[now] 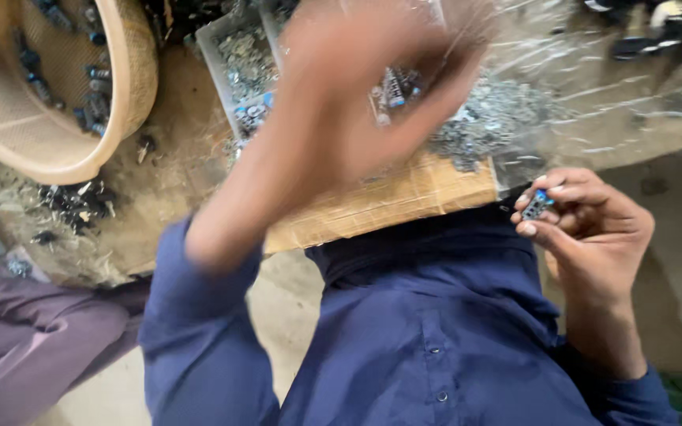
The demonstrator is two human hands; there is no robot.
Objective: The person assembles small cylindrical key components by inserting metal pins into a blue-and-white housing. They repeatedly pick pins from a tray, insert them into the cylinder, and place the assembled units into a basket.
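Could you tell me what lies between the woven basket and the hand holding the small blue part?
In the head view, between the woven basket and the right hand with its small blue part lie the cardboard sheet, grey metal scrap and the blurred left hand.

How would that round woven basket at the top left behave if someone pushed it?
The round woven tan basket would probably slide easily: its thin wicker wall suggests little weight. It looks fairly stiff, holding a clean curved rim. The small dark cylindrical parts lying loose inside would likely roll about and rattle.
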